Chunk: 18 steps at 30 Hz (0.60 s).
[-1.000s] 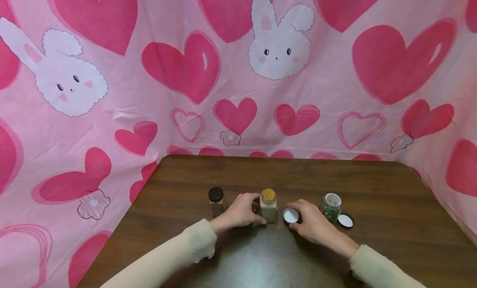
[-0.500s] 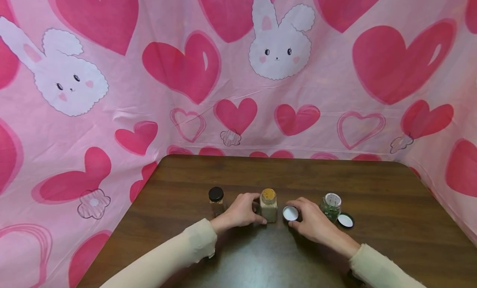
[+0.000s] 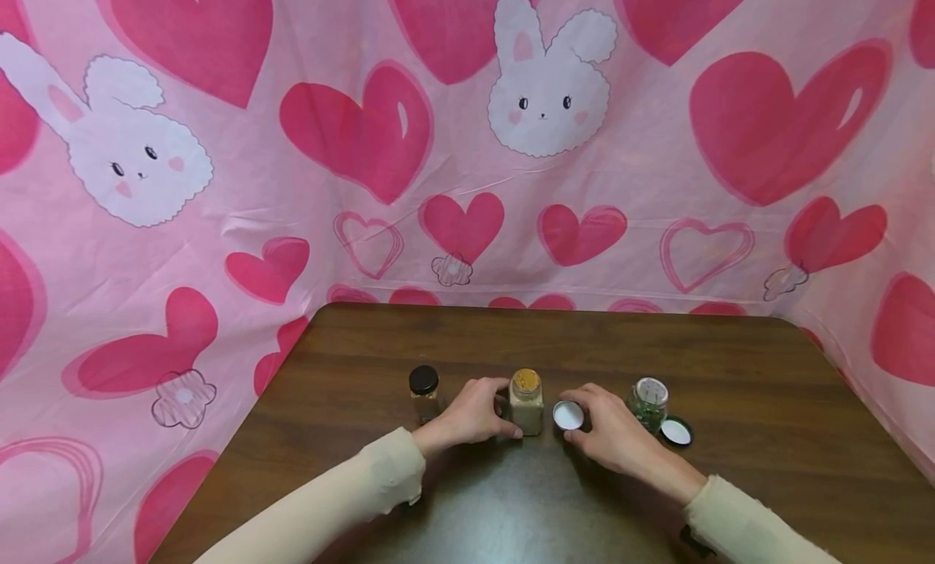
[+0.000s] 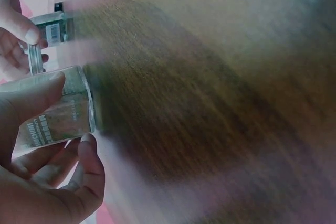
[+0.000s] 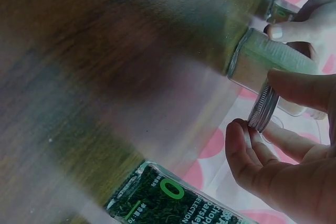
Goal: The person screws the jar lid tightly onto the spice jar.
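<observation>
My left hand (image 3: pixel 471 412) grips an uncapped glass spice jar (image 3: pixel 527 414) of tan powder, which stands upright mid-table. In the left wrist view, thumb and fingers lie on either side of that jar (image 4: pixel 73 111). Just right of it, my right hand (image 3: pixel 613 436) pinches a round screw lid (image 3: pixel 568 415) by its rim, white inside facing up. The right wrist view shows the lid's ridged edge (image 5: pixel 264 107) between thumb and fingertips. A small gap separates lid and jar in the head view.
A black-capped jar (image 3: pixel 424 392) stands beyond my left wrist. Right of my right hand are a jar of green chopped parsley (image 3: pixel 649 403) with a white top and a dark-rimmed lid (image 3: pixel 677 431) lying white side up. Heart-patterned cloth (image 3: pixel 453 150) hangs behind the wooden table (image 3: pixel 482 337).
My right hand has moved the lid very slightly left and away from me, towards the uncapped jar. The left hand and that jar have stayed in place.
</observation>
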### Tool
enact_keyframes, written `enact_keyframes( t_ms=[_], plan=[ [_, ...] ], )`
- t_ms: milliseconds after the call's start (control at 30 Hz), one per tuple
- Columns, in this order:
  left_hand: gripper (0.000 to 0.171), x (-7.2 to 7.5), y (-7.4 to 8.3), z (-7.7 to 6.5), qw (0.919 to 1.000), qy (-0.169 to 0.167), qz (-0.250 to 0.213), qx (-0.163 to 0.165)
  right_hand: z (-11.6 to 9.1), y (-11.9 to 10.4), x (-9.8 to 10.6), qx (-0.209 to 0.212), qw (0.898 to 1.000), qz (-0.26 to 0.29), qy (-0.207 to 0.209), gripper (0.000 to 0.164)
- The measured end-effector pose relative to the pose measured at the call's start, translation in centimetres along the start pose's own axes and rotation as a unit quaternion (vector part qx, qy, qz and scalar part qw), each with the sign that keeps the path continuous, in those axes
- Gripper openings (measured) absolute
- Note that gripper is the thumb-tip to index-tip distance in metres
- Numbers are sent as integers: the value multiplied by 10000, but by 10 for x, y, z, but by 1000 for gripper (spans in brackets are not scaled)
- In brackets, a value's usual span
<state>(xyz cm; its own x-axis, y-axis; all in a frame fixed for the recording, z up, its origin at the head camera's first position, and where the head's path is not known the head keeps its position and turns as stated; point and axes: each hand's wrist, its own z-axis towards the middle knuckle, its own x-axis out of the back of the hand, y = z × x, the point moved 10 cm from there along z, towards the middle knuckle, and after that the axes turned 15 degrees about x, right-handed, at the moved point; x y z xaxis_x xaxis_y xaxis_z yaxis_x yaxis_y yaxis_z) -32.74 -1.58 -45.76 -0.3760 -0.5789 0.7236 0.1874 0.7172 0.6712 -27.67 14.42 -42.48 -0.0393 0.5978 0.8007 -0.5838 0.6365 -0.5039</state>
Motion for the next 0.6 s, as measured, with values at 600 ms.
enact_keyframes(
  t_ms=[600],
  plan=[
    [58,0,1,-2,10000,8,-49,-56,4,-4,3,-60,9998,163,-31,46]
  ],
)
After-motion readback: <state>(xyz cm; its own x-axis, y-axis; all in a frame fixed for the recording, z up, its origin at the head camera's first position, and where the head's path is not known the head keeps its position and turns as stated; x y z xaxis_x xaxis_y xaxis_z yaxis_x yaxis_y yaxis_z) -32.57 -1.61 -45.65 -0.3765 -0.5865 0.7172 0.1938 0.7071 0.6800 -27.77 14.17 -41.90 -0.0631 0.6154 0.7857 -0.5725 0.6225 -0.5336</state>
